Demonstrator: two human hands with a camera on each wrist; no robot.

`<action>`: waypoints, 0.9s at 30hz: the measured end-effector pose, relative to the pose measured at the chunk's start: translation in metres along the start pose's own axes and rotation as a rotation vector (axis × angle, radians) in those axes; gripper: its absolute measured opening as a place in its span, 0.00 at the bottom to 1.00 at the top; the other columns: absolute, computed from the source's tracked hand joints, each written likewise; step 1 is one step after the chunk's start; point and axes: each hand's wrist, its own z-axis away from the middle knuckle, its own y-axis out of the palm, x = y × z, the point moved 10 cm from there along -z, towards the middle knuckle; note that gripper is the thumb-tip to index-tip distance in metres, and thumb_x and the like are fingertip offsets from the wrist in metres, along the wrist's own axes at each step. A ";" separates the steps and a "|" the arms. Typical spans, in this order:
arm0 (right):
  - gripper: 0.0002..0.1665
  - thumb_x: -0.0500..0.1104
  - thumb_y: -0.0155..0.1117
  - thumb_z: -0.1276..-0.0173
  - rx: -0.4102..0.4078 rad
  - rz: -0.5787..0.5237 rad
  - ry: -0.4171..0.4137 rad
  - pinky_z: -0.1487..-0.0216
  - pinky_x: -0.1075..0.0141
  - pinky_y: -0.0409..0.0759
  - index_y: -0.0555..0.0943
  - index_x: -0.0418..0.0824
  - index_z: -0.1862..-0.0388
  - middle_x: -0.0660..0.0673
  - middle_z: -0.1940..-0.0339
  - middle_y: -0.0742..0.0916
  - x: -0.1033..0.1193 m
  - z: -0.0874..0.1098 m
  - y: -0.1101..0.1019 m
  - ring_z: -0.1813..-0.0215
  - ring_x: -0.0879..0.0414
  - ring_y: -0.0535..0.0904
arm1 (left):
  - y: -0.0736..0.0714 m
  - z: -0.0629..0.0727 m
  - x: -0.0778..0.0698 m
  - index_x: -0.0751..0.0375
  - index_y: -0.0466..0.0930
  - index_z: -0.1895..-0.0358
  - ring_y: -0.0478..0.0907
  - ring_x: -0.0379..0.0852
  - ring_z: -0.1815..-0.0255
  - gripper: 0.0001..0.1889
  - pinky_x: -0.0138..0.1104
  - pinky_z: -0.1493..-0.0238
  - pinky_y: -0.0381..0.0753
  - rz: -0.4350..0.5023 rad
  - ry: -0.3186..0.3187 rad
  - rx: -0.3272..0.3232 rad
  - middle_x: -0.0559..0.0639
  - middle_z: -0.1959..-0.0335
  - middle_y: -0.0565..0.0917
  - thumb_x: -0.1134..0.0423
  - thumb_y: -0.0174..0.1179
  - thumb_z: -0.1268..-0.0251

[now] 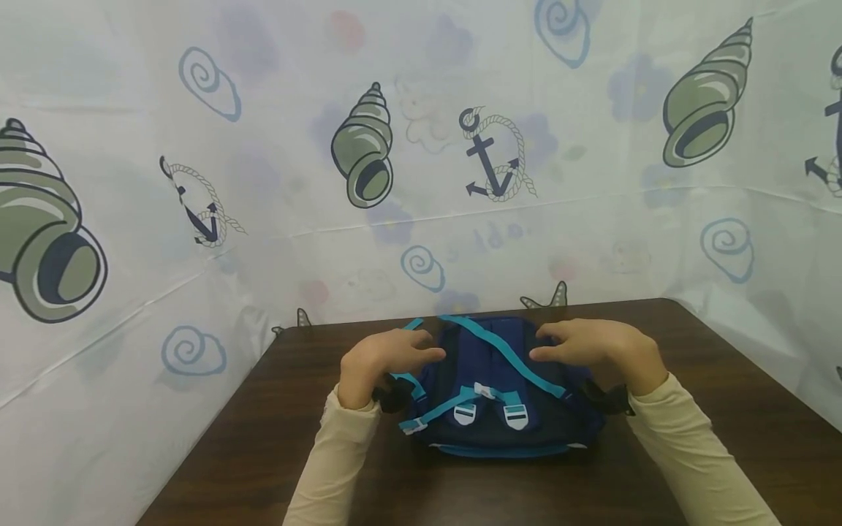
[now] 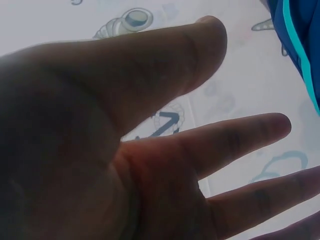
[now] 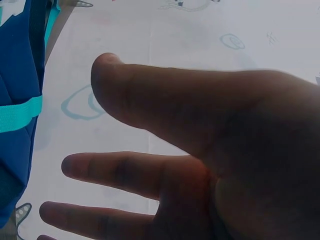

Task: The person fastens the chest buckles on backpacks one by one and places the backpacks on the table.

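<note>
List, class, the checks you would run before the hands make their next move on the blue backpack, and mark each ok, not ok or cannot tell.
1. Backpack lies flat on the table, well inside its edges: ok.
2. Left hand open, fingers straight, gripping nothing: ok.
3. Right hand open over the backpack's right side: ok.
4. Teal straps in plain view on top: ok.
5. White buckles fastened: cannot tell.
6. Fingers actually touching the fabric: cannot tell; the wrist views show open fingers with the backdrop behind them.
</note>
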 end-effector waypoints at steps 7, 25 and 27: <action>0.41 0.66 0.57 0.30 0.004 0.022 -0.004 0.35 0.32 0.67 0.71 0.40 0.29 0.31 0.29 0.74 0.003 -0.004 0.005 0.30 0.31 0.69 | 0.008 -0.001 -0.001 0.47 0.66 0.27 0.80 0.51 0.45 0.30 0.44 0.67 0.85 0.061 -0.035 0.032 0.51 0.33 0.76 0.40 0.51 0.26; 0.37 0.59 0.60 0.28 0.083 0.041 -0.066 0.31 0.37 0.66 0.71 0.38 0.30 0.36 0.30 0.77 0.027 -0.020 0.040 0.28 0.36 0.69 | 0.029 0.003 0.012 0.51 0.79 0.39 0.83 0.48 0.58 0.30 0.50 0.50 0.81 -0.152 -0.035 0.040 0.48 0.42 0.83 0.42 0.70 0.43; 0.34 0.57 0.60 0.28 0.093 0.040 -0.086 0.32 0.38 0.68 0.73 0.38 0.31 0.37 0.31 0.78 0.031 -0.023 0.045 0.29 0.37 0.71 | 0.037 0.005 0.014 0.52 0.85 0.52 0.81 0.46 0.62 0.23 0.46 0.57 0.82 -0.186 -0.035 0.063 0.45 0.55 0.86 0.44 0.74 0.48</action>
